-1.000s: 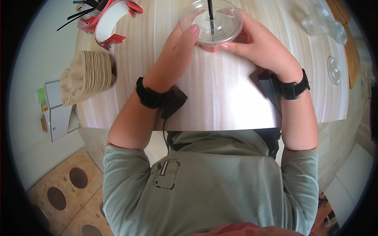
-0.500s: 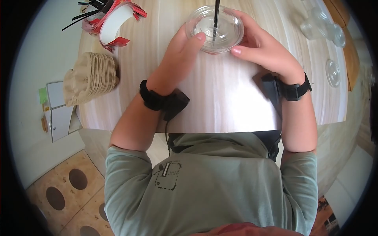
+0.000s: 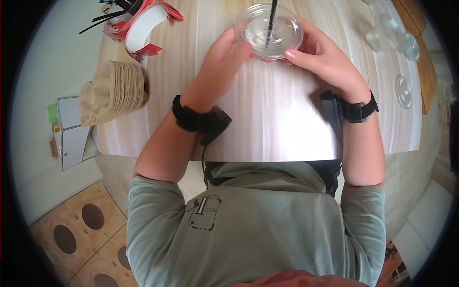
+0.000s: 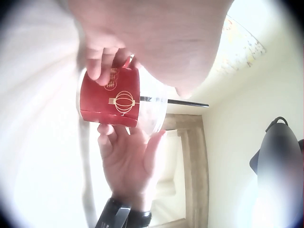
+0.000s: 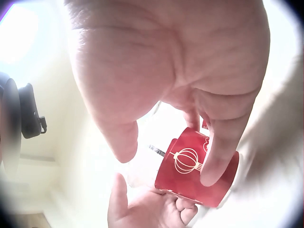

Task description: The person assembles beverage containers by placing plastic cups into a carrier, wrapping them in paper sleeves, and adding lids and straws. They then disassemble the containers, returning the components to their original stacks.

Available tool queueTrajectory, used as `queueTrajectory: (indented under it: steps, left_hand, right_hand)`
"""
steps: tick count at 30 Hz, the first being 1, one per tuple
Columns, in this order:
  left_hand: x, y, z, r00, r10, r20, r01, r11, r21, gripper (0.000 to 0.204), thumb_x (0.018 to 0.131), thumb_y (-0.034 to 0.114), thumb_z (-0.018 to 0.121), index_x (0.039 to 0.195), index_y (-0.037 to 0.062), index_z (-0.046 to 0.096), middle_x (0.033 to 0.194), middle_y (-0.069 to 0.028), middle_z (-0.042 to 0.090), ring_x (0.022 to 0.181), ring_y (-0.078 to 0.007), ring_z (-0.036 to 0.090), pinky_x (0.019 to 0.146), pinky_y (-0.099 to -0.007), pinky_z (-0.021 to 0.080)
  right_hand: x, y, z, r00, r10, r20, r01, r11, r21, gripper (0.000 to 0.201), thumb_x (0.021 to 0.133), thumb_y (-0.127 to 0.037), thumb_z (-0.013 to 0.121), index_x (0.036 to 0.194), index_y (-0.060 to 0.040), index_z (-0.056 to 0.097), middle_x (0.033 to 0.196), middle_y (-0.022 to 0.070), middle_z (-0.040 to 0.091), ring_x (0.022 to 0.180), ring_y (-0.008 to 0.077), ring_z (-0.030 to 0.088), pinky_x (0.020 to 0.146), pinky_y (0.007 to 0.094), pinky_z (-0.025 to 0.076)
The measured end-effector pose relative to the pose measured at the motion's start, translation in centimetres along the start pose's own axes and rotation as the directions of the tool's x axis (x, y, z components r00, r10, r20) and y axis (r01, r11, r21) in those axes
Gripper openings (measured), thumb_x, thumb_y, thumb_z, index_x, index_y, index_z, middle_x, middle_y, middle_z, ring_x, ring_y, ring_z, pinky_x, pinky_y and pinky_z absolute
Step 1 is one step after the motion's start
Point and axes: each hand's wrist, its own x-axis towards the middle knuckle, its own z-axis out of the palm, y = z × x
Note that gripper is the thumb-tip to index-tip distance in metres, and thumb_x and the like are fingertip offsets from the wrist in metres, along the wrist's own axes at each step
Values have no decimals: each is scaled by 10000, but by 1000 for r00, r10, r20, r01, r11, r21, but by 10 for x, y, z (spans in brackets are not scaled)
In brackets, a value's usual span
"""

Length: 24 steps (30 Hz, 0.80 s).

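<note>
A clear plastic cup with a domed-rim clear lid (image 3: 253,36) stands between my two hands, a black straw (image 3: 270,26) rising through the lid. A red paper sleeve (image 4: 107,97) printed with a gold lantern wraps the cup. My left hand (image 3: 224,64) holds the cup from the left, its fingers bent over the sleeve in the left wrist view. On the other side my right hand (image 3: 327,60) holds it, thumb tip at the lid's rim. One right finger (image 5: 223,152) lies along the sleeve in the right wrist view. The lid hides most of the sleeve from the head view.
Stacked brown pulp cup carriers (image 3: 114,91) stand at the table's left. Behind them lie red sleeves (image 3: 143,31) and several black straws (image 3: 105,16). Clear cups (image 3: 385,33) lie on their sides at the back right, a loose clear lid (image 3: 404,92) nearer.
The cup and both hands have shifted slightly right in the head view, which has itself shifted a little. My right thumb has gone from the sleeve to the lid's rim; less red shows.
</note>
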Motion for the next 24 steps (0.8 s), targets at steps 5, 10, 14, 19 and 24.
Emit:
queueTrajectory:
  steps: [5,10,14,19,24]
  left_hand:
    - [5,-13,-7,997,6,71,-10,998,54,515,989,2,592,1471,-34,414,1229,-124,658,1088,-186,679,969,-327,526]
    - [7,-9,-9,997,-63,51,55,990,131,487,950,23,696,1387,-21,485,1178,-105,682,1031,-172,699,917,-307,550]
    - [7,-16,-10,996,-78,50,61,957,282,560,927,-22,713,1434,-13,477,1222,-83,670,1092,-153,676,965,-316,547]
    - [7,-9,-6,998,-51,49,31,936,350,577,896,68,764,1400,-26,500,1119,-128,705,987,-184,699,881,-322,563]
    - [-10,18,4,992,128,-13,-74,652,755,738,898,93,747,1529,-31,386,1216,-165,690,1014,-210,682,903,-334,545]
  right_hand:
    - [-3,-2,-2,997,-81,2,81,993,86,668,900,-76,768,1478,27,448,1131,59,671,1042,109,631,925,276,514]
    - [0,-1,3,998,-40,-49,43,997,61,634,886,44,709,1469,-18,468,1233,53,640,1120,116,611,993,293,499]
    - [0,-10,9,997,-19,-76,16,999,-42,665,834,89,709,1447,-28,482,1287,54,617,1174,137,592,1016,303,491]
    - [0,-7,11,995,-20,-94,17,999,-37,735,819,78,731,1489,-25,447,1353,72,596,1240,153,568,1083,322,455]
    - [-2,-4,5,999,9,-32,-6,995,95,813,818,46,768,1540,-21,399,1386,77,590,1251,156,569,1102,321,444]
